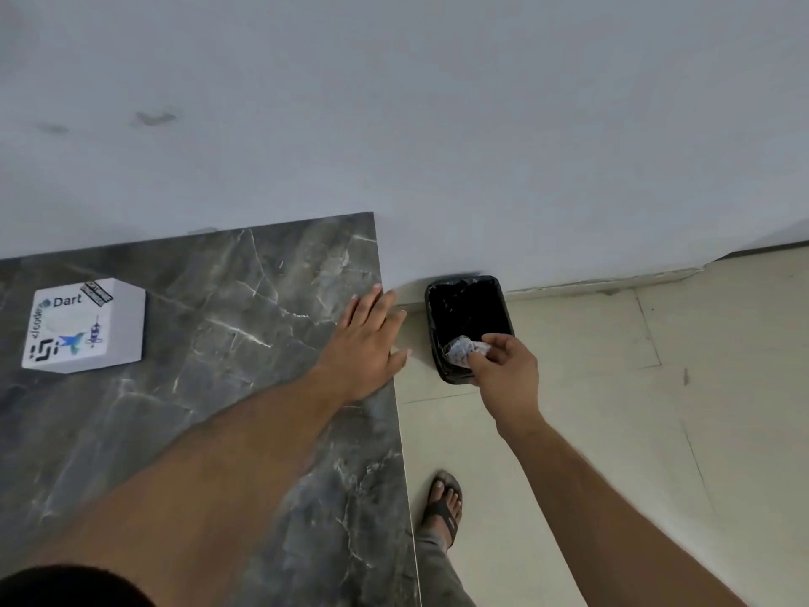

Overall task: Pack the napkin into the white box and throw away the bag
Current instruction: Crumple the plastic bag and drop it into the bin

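One crumpled clear plastic bag (pixel 463 349) is pinched in my right hand (pixel 503 372) over the black-lined bin's (pixel 464 300) near rim. My left hand (pixel 367 343) lies flat, empty, on the marble table's (pixel 210 387) right edge. I should reach further in before releasing.

I take this for a room in a home, perhaps a kitchen or dining corner. I see a dark marble-look counter (pixel 245 343) set against a plain painted wall (pixel 437 102), pale floor tiles (pixel 613 409), and a small bin (pixel 468 308) with a black liner standing at the wall's foot. A foot in a sandal (pixel 444 503) suggests indoor, casual living.
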